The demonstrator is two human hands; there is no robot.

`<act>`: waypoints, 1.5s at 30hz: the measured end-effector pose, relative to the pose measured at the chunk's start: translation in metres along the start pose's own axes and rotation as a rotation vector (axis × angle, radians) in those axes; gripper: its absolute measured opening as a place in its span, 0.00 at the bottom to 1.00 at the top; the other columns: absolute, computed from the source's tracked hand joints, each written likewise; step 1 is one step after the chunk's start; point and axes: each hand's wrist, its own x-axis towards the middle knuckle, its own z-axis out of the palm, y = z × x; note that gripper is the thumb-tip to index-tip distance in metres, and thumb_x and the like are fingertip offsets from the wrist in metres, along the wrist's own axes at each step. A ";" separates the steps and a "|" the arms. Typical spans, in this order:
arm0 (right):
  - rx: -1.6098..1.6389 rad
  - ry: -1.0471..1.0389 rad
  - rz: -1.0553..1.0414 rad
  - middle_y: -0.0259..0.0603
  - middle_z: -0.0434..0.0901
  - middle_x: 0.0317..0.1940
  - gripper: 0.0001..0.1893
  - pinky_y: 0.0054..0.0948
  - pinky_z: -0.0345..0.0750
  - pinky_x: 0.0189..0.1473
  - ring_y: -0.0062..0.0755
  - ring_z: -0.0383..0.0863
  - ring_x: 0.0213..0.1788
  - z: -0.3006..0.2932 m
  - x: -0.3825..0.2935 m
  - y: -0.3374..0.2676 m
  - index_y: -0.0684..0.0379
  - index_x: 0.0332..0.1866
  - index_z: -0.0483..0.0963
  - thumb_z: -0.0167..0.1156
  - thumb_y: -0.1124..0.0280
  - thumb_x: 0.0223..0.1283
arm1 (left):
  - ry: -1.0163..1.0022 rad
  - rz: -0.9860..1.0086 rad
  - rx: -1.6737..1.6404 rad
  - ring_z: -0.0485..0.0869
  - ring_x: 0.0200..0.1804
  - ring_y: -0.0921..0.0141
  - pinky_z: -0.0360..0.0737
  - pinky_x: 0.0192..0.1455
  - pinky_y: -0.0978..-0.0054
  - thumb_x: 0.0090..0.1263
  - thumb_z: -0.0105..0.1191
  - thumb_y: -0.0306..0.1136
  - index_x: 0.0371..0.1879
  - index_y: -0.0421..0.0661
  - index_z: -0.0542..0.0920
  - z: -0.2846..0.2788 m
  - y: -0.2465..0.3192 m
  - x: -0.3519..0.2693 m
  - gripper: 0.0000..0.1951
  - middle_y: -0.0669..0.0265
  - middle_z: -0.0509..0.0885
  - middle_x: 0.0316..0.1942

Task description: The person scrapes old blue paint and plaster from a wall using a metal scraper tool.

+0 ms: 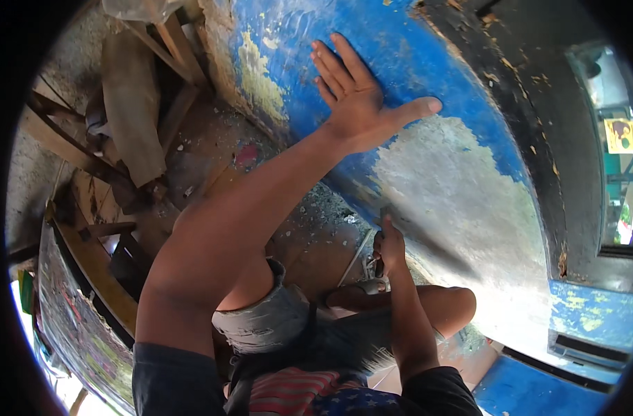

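Note:
My left hand (355, 101) rests with spread fingers against a wall of worn blue paint (399, 57). Below it, a bare grey patch (451, 171) spreads over the same wall, with a ragged edge of blue paint. My right hand (391, 243) is closed around the handle of a scraper-like tool (384, 212), whose dark blade meets the lower part of the wall. The fingers partly hide this tool, so its exact kind cannot be told.
Paint flakes (321, 213) litter the floor beside the wall. Wooden boards (132, 104) and frame pieces lean at the left. A dark wooden frame (529, 130) borders the wall at the right, near a window opening. My bent legs are close below the right hand.

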 end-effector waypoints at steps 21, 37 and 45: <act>0.166 0.083 -0.016 0.21 0.56 0.15 0.23 0.24 0.55 0.14 0.16 0.56 0.13 0.008 0.012 -0.008 0.49 0.33 0.67 0.61 0.42 0.73 | 0.042 -0.018 0.048 0.21 0.81 0.33 0.27 0.80 0.36 0.57 0.57 0.83 0.77 0.30 0.19 0.005 0.004 -0.003 0.79 0.25 0.22 0.78; 0.120 -0.099 -0.163 0.24 0.59 0.15 0.22 0.25 0.58 0.14 0.19 0.58 0.13 0.034 0.039 -0.004 0.50 0.31 0.69 0.63 0.45 0.73 | -0.127 -0.073 0.082 0.17 0.75 0.24 0.24 0.77 0.31 0.60 0.58 0.80 0.69 0.19 0.14 -0.002 0.019 -0.006 0.81 0.11 0.19 0.70; 0.021 0.075 -0.032 0.24 0.58 0.15 0.23 0.26 0.58 0.14 0.19 0.58 0.13 0.025 0.035 0.001 0.51 0.30 0.69 0.61 0.44 0.74 | -0.214 -0.081 0.057 0.15 0.75 0.24 0.23 0.77 0.33 0.62 0.59 0.78 0.69 0.18 0.15 -0.010 0.018 -0.003 0.80 0.11 0.19 0.70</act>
